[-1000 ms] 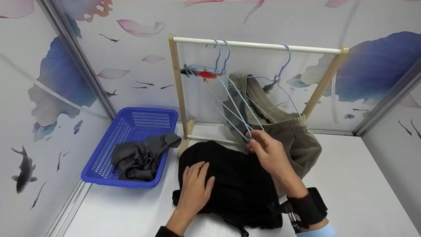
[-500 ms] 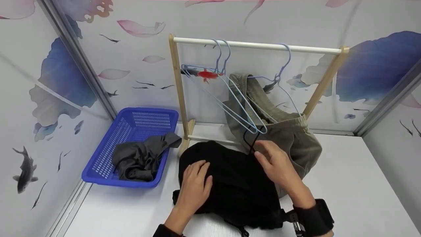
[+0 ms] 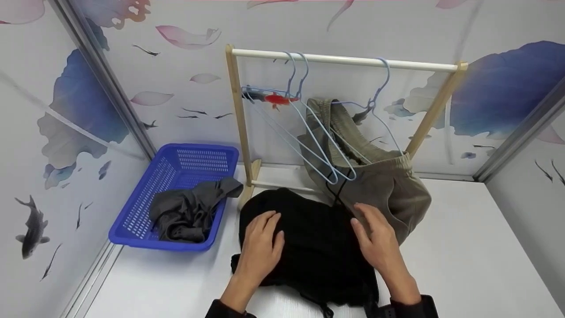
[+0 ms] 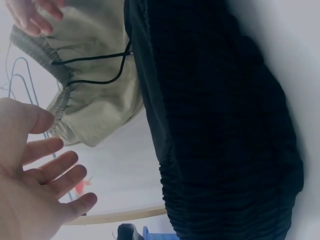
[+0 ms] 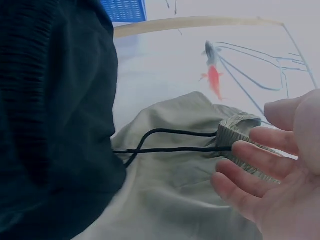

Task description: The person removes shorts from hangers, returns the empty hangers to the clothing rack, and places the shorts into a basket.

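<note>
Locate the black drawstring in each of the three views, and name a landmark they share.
Head: the black drawstring loops up from the black garment, centre frame.
Left wrist: upper left, lying across the khaki garment.
Right wrist: centre, running from the black garment toward the right hand.
Shared landmark: the khaki garment's ribbed waistband.

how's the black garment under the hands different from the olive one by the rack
The black garment lies flat on the white table; the olive garment hangs from a blue hanger, bunching where it meets the table. The left hand rests on the black one, the right hand at its edge; neither grips the olive one. Both have gathered waistbands.
</note>
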The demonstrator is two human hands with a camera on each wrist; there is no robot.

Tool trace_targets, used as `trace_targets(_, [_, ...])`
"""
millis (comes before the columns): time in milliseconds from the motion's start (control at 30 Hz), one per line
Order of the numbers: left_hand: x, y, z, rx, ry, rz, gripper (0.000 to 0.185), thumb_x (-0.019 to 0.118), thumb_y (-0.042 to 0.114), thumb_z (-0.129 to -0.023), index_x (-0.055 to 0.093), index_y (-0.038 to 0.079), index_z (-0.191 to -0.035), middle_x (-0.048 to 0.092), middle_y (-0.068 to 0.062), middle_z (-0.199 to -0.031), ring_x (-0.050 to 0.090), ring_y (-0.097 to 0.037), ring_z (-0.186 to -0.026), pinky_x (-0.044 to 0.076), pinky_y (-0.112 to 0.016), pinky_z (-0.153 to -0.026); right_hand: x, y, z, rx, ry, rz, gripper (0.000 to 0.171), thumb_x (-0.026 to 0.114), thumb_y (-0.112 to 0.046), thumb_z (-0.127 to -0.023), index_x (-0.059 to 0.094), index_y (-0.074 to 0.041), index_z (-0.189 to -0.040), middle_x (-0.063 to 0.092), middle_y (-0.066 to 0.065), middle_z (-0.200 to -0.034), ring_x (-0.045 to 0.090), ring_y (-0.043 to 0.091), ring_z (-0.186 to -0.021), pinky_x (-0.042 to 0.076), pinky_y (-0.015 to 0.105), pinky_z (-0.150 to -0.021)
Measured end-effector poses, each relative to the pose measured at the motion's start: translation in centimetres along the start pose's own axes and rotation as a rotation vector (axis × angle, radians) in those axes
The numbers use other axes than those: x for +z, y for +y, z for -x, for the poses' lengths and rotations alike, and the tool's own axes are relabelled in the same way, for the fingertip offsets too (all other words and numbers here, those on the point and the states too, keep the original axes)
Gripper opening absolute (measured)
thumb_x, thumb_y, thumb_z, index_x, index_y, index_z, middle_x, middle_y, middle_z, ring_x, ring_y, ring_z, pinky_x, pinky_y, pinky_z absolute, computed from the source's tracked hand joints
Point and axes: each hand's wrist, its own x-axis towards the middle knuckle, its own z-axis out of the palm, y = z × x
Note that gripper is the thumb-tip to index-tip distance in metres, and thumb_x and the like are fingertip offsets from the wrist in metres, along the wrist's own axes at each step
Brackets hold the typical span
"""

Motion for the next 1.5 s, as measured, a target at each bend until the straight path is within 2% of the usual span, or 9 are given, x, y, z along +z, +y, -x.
trace_targets(100, [-0.1,0.1,-0.1,-0.009,0.009,0.004,0.036,0.074,0.008,-0.093,0.067,-0.003,-0.127,0.064,-0.018,-0.126,0.061,-0.033,-0.118,0.05,-0.051,-0.101,0.3,0.2,0.7,-0.013,0.043,0.003,0.03,0.069,0.006,-0.093,0.067,0.005,-0.122,0.067,0.019,-0.123,0.064,0.037,-0.113,0.036,0.01,-0.101])
trace_targets(367, [-0.3,0.2,-0.1,-0.061,-0.008,0.039,0.041,0.072,0.009,-0.095,0.064,-0.001,-0.133,0.064,-0.016,-0.128,0.061,-0.033,-0.119,0.049,-0.05,-0.103,1.4,0.6,2.6,0.005,0.102,0.003,0.029,0.071,0.006,-0.091,0.069,0.007,-0.12,0.067,0.02,-0.125,0.062,0.037,-0.116,0.031,0.007,-0.106])
trace_targets(667, [-0.3,0.5,0.2,-0.111,-0.014,0.058,0.041,0.07,0.011,-0.097,0.062,0.0,-0.136,0.062,-0.016,-0.131,0.059,-0.033,-0.123,0.049,-0.05,-0.103,2.4,0.6,4.5,0.082,0.1,0.0,0.026,0.07,0.004,-0.093,0.069,0.003,-0.119,0.067,0.018,-0.127,0.061,0.035,-0.118,0.03,0.005,-0.104])
trace_targets(1033, [-0.2,1.1,0.8,-0.177,-0.038,0.091,0.042,0.068,0.013,-0.099,0.061,-0.001,-0.138,0.061,-0.018,-0.134,0.058,-0.034,-0.126,0.046,-0.053,-0.106,3.3,0.8,6.2,0.089,0.137,-0.002,0.026,0.07,0.007,-0.092,0.07,0.003,-0.117,0.068,0.016,-0.126,0.062,0.034,-0.116,0.031,0.005,-0.104])
trace_targets(1400, [0.6,1.7,1.6,-0.217,-0.061,0.102,0.044,0.068,0.019,-0.1,0.06,0.002,-0.14,0.059,-0.017,-0.137,0.056,-0.035,-0.128,0.046,-0.054,-0.106,3.7,0.6,7.6,0.231,0.09,-0.013,0.023,0.068,0.001,-0.097,0.07,0.003,-0.12,0.066,0.012,-0.13,0.06,0.033,-0.121,0.03,0.006,-0.104])
trace_targets(1500, [0.9,1.9,1.9,-0.225,-0.076,0.107,0.045,0.068,0.021,-0.1,0.06,0.002,-0.141,0.058,-0.018,-0.138,0.055,-0.035,-0.129,0.046,-0.054,-0.106,3.7,0.6,8.0,0.256,0.087,-0.004,0.023,0.067,-0.001,-0.098,0.07,0.002,-0.12,0.066,0.012,-0.13,0.06,0.032,-0.122,0.033,0.01,-0.106])
